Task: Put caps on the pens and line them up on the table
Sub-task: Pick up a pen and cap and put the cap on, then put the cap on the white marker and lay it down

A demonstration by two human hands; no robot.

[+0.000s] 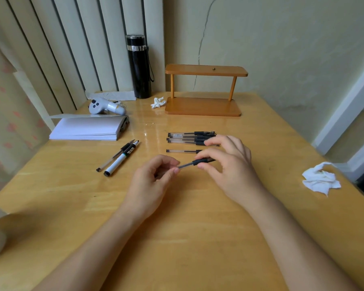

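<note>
A clear pen (194, 163) with a black grip is held just above a wooden table (198, 238) at the centre of the frame. Its barrel end is pinched between the thumb and fingertips of the left hand (153, 181), while its black grip end is grasped by the thumb and forefinger of the right hand (227, 162); whether a cap is on that end cannot be told. Directly above the right hand, a tight row of pens (190, 138) is laid side by side, and one single pen (183, 151) lies apart just below the row, its right end hidden by the fingers. To the left of centre, a thin uncapped pen (116, 156) and a white marker (122, 158) are laid touching, slanted. A two-tier wooden shelf (205, 91) is seen at upper centre, both tiers bare, with a black flask (139, 66) to its left. A crumpled tissue (320, 178) lies at the right edge.
</note>
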